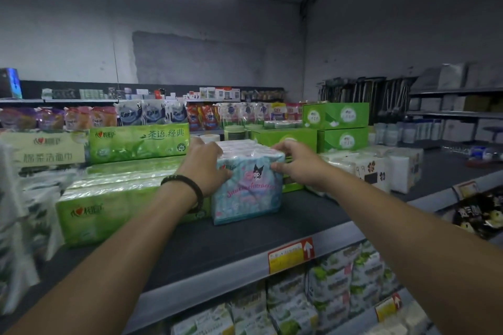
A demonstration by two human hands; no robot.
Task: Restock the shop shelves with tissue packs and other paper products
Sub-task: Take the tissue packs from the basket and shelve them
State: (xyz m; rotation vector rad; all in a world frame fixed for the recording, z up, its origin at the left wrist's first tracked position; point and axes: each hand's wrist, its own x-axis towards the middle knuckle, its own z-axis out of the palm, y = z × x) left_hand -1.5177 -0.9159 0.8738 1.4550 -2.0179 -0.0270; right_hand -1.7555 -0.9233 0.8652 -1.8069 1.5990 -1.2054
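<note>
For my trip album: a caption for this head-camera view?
Both hands, left and right, set a blue cartoon tissue pack on the top shelf.

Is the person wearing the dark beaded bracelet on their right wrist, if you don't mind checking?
No, the dark beaded bracelet circles the left wrist, just behind the left hand gripping the blue cartoon tissue pack.

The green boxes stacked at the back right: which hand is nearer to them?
The right hand. It grips the right top edge of the blue cartoon tissue pack, just in front of the green boxes. The left hand holds the pack's left side, farther away.
</note>
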